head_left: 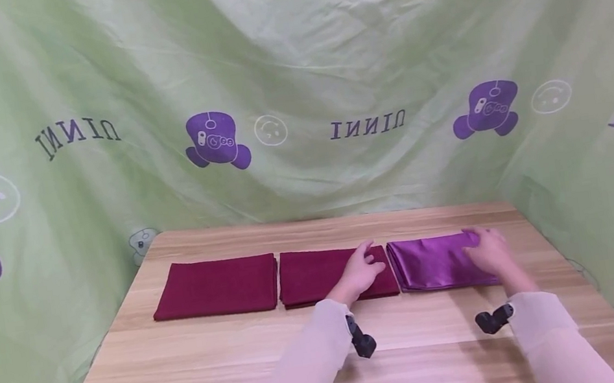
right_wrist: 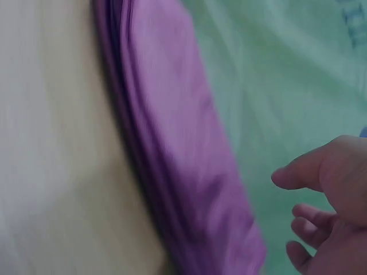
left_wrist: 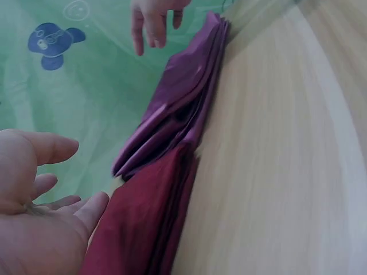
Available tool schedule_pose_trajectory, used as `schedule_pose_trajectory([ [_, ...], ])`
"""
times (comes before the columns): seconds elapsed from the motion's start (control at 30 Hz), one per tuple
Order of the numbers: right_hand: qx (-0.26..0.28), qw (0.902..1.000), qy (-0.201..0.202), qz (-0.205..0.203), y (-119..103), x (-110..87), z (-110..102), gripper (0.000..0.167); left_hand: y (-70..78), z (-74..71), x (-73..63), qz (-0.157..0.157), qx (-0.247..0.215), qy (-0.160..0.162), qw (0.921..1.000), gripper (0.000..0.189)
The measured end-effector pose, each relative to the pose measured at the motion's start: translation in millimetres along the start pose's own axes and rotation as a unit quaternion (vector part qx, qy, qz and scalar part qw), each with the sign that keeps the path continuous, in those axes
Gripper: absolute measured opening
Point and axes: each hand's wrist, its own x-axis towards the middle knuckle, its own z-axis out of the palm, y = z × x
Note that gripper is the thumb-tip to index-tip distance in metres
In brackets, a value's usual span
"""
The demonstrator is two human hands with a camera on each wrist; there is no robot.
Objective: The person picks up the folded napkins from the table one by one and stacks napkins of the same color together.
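Three folded cloths lie in a row on the wooden table. A dark red folded cloth (head_left: 217,287) is at the left, a second dark red folded cloth (head_left: 313,276) in the middle, and a shiny purple folded cloth (head_left: 431,262) at the right. Over the right part of the middle cloth is my left hand (head_left: 358,271), its fingers loosely bent and holding nothing. My right hand (head_left: 490,249) hovers at the right end of the purple cloth, thumb and fingers apart. In the right wrist view, that hand shows a gap from the purple cloth (right_wrist: 178,114).
The wooden table (head_left: 192,378) extends toward me in front of the cloths. A green curtain (head_left: 305,178) with purple cartoon prints hangs behind the table and along both sides. Each wrist carries a small black camera (head_left: 364,344).
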Motion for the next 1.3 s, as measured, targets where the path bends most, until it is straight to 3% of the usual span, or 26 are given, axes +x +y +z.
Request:
schedule_pose_trajectory([
  [0.17,0.049,0.9986,-0.018,-0.004,-37.6,-3.6,9.5,0.054,-4.3,-34.9,-9.6,0.021,0.055,0.01,0.9982,0.063],
  [0.37,0.083,0.9958,-0.037,-0.008,-73.0,-6.5,30.2,0.053,-12.2,-81.4,-24.4,0.039,0.092,0.057,0.9934,0.061],
  [0.53,0.084,0.995,-0.047,-0.026,-94.4,-6.9,49.4,0.052,-15.6,-108.4,-40.8,0.048,0.147,0.116,0.9811,0.055],
  [0.63,0.074,0.9951,-0.048,-0.044,-104.9,-6.6,64.1,0.052,-17.3,-120.4,-51.3,0.031,0.169,0.148,0.974,0.052],
  [0.73,0.057,0.9955,-0.052,-0.055,-113.8,-6.8,76.5,0.051,-20.5,-128.5,-59.4,0.005,0.192,0.161,0.9681,0.054],
  [0.9,0.031,0.9958,-0.076,-0.04,-124.0,-9.3,90.6,0.05,-26.3,-134.1,-65.7,-0.045,0.221,0.157,0.9615,0.059],
  [1.17,0.014,0.9944,-0.105,0.007,-127.2,-8.7,100.7,0.05,-31.0,-139.1,-60.9,-0.068,0.209,0.157,0.9629,0.056],
  [1.3,0.036,0.9933,-0.108,0.017,-123.0,-2.0,104.5,0.051,-31.8,-141.3,-56.5,-0.081,0.153,0.164,0.9712,0.052],
])
